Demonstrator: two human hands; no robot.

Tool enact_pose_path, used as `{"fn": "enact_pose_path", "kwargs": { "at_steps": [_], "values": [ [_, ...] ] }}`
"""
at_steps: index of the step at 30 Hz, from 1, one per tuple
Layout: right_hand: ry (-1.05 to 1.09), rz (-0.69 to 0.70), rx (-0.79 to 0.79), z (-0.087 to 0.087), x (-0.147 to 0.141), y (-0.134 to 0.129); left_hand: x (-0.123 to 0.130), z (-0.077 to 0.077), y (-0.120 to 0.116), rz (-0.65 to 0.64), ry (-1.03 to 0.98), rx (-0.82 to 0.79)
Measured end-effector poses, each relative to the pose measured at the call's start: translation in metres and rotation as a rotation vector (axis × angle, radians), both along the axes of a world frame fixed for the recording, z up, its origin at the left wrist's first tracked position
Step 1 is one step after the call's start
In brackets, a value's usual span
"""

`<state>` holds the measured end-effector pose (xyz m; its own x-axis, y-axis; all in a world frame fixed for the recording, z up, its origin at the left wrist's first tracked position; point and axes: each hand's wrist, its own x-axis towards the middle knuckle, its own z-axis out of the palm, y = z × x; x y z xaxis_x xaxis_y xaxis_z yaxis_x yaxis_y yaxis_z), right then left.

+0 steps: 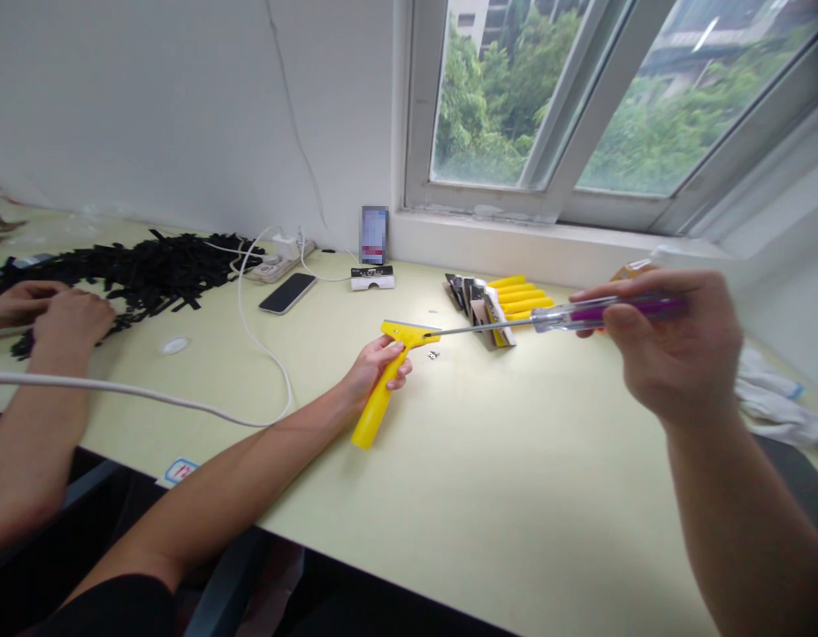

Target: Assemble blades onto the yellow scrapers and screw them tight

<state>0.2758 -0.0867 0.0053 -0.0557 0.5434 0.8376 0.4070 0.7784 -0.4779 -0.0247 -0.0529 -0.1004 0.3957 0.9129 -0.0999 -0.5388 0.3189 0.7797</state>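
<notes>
My left hand (380, 370) is closed around the neck of a yellow scraper (375, 414), its wide head pointing away from me and its handle toward me. In my right hand (680, 349) is a screwdriver (574, 315) with a clear and purple handle. The screwdriver's long shaft reaches left, and its tip meets the right end of the scraper's head. Whether a screw sits under the tip is too small to tell. A few small metal pieces (433, 355) lie on the table just right of the scraper.
Several yellow-handled scrapers (524, 299) with dark and white heads lie beyond. A phone (287, 293), a propped phone (374, 235), a power strip (282, 262) and a white cable (249, 323) are on the left. Another person's hands (70, 318) work by black strips (163, 270). White gloves (773, 398) lie right.
</notes>
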Motion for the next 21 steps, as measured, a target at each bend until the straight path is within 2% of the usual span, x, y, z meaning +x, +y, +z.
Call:
{"fn": "enact_pose_path", "kwargs": {
  "at_steps": [8,12,14,18,21],
  "values": [
    [-0.076,0.018,0.04,0.004,0.0,-0.002,0.001,0.002,-0.001,0.011,0.017,0.017],
    [-0.164,0.056,-0.033,0.012,-0.002,-0.017,0.002,-0.001,-0.002,0.016,0.047,0.064],
    [-0.229,0.004,-0.07,0.015,-0.004,-0.027,0.003,-0.002,-0.003,0.009,0.062,0.1],
    [-0.378,-0.246,-0.045,0.018,-0.012,-0.044,0.005,-0.002,-0.006,0.002,0.088,0.145],
    [-0.318,-0.321,-0.066,0.02,-0.021,-0.048,0.005,-0.001,-0.008,0.009,0.105,0.153]
  ]
}}
